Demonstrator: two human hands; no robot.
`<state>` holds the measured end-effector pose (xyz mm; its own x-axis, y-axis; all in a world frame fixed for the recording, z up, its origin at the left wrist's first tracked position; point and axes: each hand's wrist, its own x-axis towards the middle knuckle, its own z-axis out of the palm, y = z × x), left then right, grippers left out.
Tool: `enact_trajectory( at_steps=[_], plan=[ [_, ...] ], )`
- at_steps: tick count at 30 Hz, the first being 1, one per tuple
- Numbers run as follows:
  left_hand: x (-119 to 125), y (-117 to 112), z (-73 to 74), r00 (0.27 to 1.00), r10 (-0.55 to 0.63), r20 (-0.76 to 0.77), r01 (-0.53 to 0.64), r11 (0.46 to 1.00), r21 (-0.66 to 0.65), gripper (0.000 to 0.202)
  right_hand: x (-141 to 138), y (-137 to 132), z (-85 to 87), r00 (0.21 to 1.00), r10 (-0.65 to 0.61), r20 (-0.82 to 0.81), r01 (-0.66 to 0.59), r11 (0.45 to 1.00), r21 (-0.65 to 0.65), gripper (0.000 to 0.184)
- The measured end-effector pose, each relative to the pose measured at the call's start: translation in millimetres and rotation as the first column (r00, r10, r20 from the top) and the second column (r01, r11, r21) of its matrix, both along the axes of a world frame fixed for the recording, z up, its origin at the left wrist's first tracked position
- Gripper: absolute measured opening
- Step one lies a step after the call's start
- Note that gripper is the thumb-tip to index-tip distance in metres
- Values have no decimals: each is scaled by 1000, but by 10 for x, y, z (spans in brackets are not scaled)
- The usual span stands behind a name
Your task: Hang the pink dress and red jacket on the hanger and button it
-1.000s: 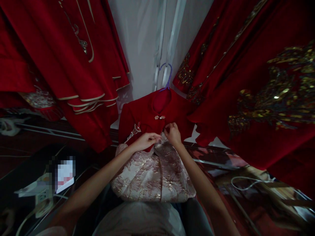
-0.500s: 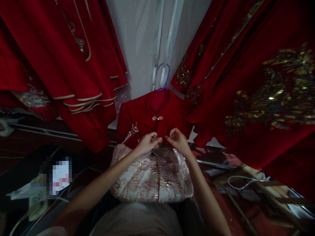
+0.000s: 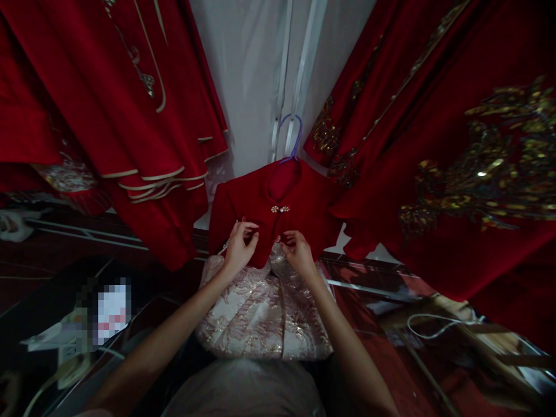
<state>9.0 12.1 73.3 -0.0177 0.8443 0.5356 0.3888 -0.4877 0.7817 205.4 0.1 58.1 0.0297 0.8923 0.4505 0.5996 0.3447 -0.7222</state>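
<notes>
A small red jacket [image 3: 304, 200] hangs on a purple hanger [image 3: 292, 138] in front of me, over a pale pink brocade skirt [image 3: 264, 313]. A pearl clasp [image 3: 280, 209] joins the jacket at the chest. My left hand [image 3: 238, 248] pinches the jacket's left front edge, covering the silver tassel brooch there. My right hand [image 3: 296, 250] pinches the right front edge near the hem, next to a second small clasp. The two hands are a little apart, both with fingers closed on the red cloth.
Large red embroidered garments hang at the left [image 3: 130, 116] and the right [image 3: 456, 162], close to the small jacket. A white wall with straps [image 3: 286, 75] is behind. A glossy dark surface [image 3: 391, 324] carries a white cable [image 3: 430, 333] at the right and a white device [image 3: 69, 347] at the left.
My hands had met at the jacket's centre below the clasp; now they are apart. The left hand has moved up and left onto the brooch area, the right stays near the hem.
</notes>
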Motion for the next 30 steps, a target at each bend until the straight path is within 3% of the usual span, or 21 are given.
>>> enact_trajectory(
  at_steps=[2, 4, 7, 10, 16, 20, 23, 30],
  plan=[
    [-95, 64, -64, 988, 152, 38, -153, 988, 33, 25, -14, -12, -19, 999, 19, 44, -19, 1000, 17, 20],
    [-170, 152, -146, 976, 199, 93, -200, 980, 6, 30, -41, -12, -41, 996, -23, 89, 20, 999, 37, 24],
    [-234, 294, -263, 971, 148, 190, -135, 987, -83, 29, -88, 25, -84, 991, -46, 128, 43, 999, 21, 29],
    [-254, 378, -307, 969, 74, 236, -43, 990, -135, 23, -125, 80, -94, 993, -20, 120, 20, 1000, 2, 22],
    [-277, 310, -158, 954, -20, 298, 74, 983, -169, 21, -174, 40, 96, 997, 21, 68, -18, 999, -47, 14],
    [-291, 183, -35, 915, -78, 395, 169, 965, -201, 31, -317, -44, 284, 991, 101, -83, -112, 984, -139, 16],
    [-282, 84, 12, 911, -74, 406, 178, 958, -226, 35, -482, -22, 392, 973, 164, -161, -185, 975, -124, 17],
    [-297, 3, 27, 923, -53, 381, 146, 964, -220, 37, -726, 128, 452, 974, 153, -168, -165, 985, -55, 20]
  ],
)
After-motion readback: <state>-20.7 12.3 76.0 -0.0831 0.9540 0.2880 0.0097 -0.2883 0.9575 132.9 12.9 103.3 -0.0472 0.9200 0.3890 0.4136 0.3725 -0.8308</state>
